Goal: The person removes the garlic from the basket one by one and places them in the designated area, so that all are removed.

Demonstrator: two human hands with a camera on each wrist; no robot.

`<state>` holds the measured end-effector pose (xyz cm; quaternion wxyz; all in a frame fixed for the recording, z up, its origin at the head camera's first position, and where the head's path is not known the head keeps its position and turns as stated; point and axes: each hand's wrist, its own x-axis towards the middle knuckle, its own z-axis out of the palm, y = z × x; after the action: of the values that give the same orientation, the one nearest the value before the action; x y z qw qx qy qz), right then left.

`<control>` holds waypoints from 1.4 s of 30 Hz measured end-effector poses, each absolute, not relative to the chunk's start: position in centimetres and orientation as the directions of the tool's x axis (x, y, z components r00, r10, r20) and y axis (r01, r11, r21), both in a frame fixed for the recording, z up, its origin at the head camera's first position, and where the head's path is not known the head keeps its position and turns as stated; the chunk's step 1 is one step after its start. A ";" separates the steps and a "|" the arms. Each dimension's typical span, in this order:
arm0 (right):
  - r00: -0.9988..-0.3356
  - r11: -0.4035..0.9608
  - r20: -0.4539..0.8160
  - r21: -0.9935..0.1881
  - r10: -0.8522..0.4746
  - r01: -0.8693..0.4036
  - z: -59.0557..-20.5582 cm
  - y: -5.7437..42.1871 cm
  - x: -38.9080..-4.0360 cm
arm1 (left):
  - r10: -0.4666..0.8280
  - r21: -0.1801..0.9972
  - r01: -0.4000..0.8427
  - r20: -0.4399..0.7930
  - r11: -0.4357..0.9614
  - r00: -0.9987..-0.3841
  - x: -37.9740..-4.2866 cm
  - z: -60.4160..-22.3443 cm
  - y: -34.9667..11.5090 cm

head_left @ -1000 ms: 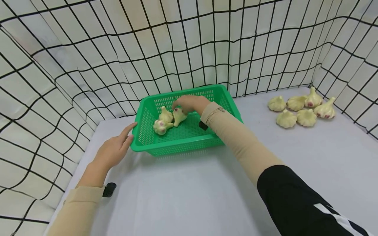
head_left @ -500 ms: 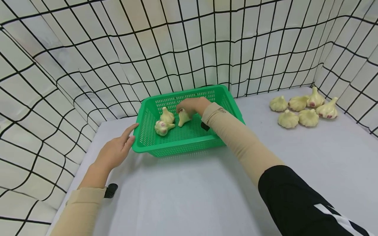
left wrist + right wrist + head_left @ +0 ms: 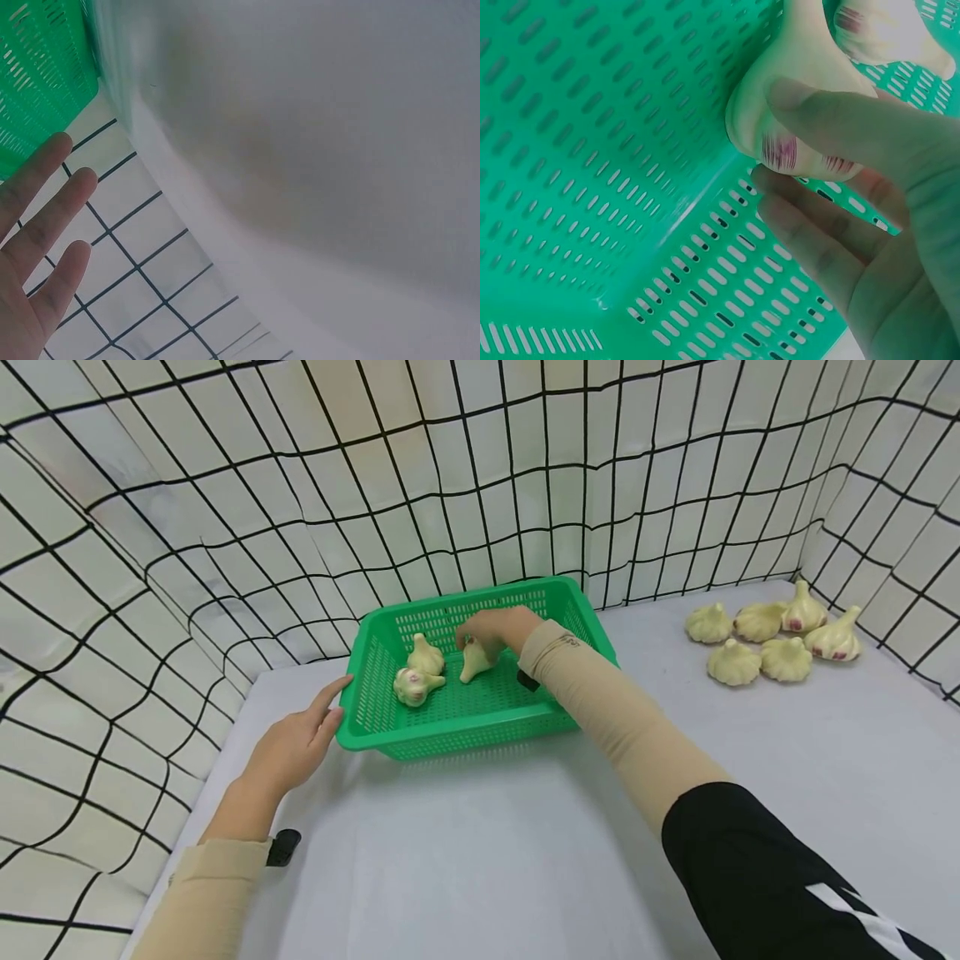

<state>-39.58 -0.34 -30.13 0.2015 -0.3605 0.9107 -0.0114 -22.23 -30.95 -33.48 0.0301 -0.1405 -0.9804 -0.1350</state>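
Inside the green plastic basket [image 3: 457,727], my right hand [image 3: 497,627] grips a garlic bulb [image 3: 476,662]. In the right wrist view the thumb lies across that bulb [image 3: 810,60], with the other fingers under its purple-streaked end. Two more garlic bulbs lie together at the basket's left: one with its neck up [image 3: 425,655], the other on its side [image 3: 413,686]. My left hand [image 3: 288,750] touches the basket's left rim with its fingertips, the fingers fairly straight. In the left wrist view its fingers [image 3: 49,214] are spread beside the basket wall.
Several garlic bulbs [image 3: 784,659] are grouped at the far right of the white table [image 3: 465,852]. White walls covered with black netting [image 3: 525,497] rise behind the basket and on both sides.
My right hand has moved a little to the right inside the basket, carrying the garlic bulb away from the other two. My left hand stays at the rim.
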 end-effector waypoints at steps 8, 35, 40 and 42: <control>-0.662 0.735 -0.323 -0.230 -0.676 -0.638 -29.9 0.6 -39.5 | 0.273 0.253 0.291 0.104 0.923 -0.956 -22.2 -33.7 -30.9; -0.630 0.621 -0.077 -0.294 -0.773 -0.727 -24.8 5.0 -36.8 | 0.243 0.225 0.255 0.077 0.940 -0.967 -22.0 -33.3 -31.4; -0.632 0.615 -0.042 -0.286 -0.774 -0.735 -24.3 5.9 -35.7 | 0.248 0.227 0.260 0.078 0.939 -0.966 -22.1 -33.3 -31.3; -0.635 0.612 -0.028 -0.304 -0.772 -0.730 -24.1 6.6 -35.2 | 0.254 0.228 0.266 0.078 0.937 -0.964 -22.2 -33.2 -31.2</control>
<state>-35.18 6.61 -24.08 0.0781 -0.4200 0.8943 -0.1331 -22.16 -31.17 -33.22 0.0238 -0.1321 -0.9837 -0.1193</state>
